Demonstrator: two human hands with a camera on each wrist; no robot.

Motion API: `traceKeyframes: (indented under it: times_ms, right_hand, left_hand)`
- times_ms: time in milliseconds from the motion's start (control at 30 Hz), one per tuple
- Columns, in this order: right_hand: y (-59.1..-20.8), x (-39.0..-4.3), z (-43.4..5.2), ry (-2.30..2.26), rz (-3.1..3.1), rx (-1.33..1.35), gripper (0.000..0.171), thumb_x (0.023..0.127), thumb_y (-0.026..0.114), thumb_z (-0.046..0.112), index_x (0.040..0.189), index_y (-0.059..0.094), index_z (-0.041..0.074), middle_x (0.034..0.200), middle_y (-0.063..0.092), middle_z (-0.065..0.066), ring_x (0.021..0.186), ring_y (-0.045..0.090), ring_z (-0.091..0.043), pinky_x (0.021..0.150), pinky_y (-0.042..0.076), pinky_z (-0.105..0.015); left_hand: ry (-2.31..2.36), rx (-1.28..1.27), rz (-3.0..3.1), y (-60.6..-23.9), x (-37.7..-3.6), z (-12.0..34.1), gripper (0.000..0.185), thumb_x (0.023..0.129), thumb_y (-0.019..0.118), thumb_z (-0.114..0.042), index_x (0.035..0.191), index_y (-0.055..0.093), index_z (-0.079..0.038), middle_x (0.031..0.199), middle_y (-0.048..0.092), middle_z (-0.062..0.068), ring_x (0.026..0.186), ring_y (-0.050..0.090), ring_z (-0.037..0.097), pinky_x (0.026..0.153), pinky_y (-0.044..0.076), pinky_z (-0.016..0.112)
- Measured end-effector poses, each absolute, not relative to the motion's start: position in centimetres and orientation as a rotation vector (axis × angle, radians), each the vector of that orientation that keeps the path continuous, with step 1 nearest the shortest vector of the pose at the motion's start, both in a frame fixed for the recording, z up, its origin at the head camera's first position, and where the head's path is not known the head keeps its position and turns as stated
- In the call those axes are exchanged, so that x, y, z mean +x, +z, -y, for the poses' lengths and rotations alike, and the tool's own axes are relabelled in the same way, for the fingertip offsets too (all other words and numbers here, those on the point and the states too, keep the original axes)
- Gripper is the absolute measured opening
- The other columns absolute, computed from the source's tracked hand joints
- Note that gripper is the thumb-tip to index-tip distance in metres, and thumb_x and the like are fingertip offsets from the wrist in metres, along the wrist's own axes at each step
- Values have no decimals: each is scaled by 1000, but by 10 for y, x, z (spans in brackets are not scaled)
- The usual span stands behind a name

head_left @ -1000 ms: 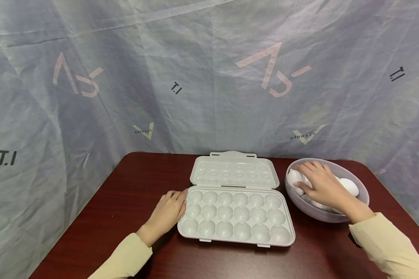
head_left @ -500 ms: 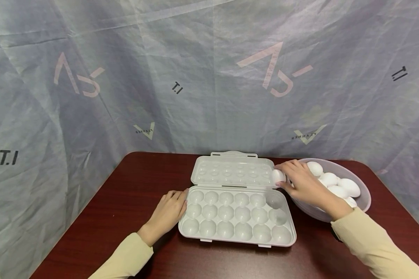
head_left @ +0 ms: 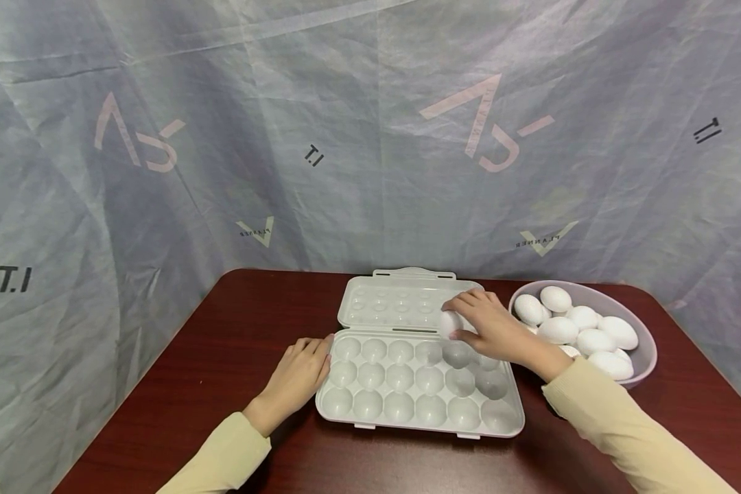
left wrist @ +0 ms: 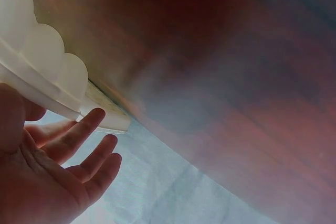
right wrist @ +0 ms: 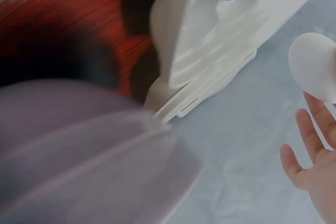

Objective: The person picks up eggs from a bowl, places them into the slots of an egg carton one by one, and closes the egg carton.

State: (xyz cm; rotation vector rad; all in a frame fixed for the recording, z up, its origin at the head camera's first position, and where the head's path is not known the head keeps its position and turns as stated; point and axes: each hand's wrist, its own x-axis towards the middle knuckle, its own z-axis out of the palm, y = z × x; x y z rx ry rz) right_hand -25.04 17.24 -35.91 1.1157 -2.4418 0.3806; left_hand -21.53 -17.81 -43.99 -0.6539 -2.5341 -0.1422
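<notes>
A pale egg tray with rows of round hollows lies on the table, its lid folded back behind it. My left hand touches the tray's left edge; in the left wrist view its fingers look loosely extended beside the rim. Over the tray's back right corner, my right hand pinches a white egg between thumb and fingers. In the right wrist view that egg sits at the right edge, partly cut off. No egg shows in the visible hollows.
To the right of the tray stands a pale purple bowl with several white eggs in it. The dark red table ends at a grey cloth backdrop.
My right hand has lifted an egg out of the bowl and carried it left to over the tray. The left hand has stayed at the tray's edge.
</notes>
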Motion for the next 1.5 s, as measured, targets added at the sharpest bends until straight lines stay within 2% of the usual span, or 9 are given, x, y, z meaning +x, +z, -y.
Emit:
traceKeyframes:
  times_ms: [200,800,1133,1500]
  right_hand:
    - [-360,-255,-152,344,2467,1171,39,73,74,22,109,59,12,104,60,-2,101,51,-24,83,36,-45]
    - [-368,-263,-88,392,2553,1313,38,80,68,23,114,56,10,106,60,0,100,50,-19,88,38,-43]
    - [-373,-268,-58,425,2539,1345,38,78,71,23,110,57,10,105,61,-1,100,49,-19,85,37,-41]
    - [-371,-273,-32,448,2650,1329,39,80,69,26,114,57,12,112,61,2,104,48,-16,91,36,-40]
  left_hand:
    - [-146,-649,2556,-439,-215,177,37,87,56,-15,122,55,-2,103,65,10,94,57,29,79,46,43]
    - [-154,-632,2567,-439,-215,177,36,88,54,-15,122,55,-3,103,65,9,95,57,29,79,46,43]
    - [-133,-618,2584,-438,-214,176,37,88,55,-16,123,55,-3,104,65,8,96,57,28,80,46,42]
    - [-95,-611,2585,-438,-214,176,37,88,55,-18,122,55,-3,104,65,8,96,57,28,79,46,41]
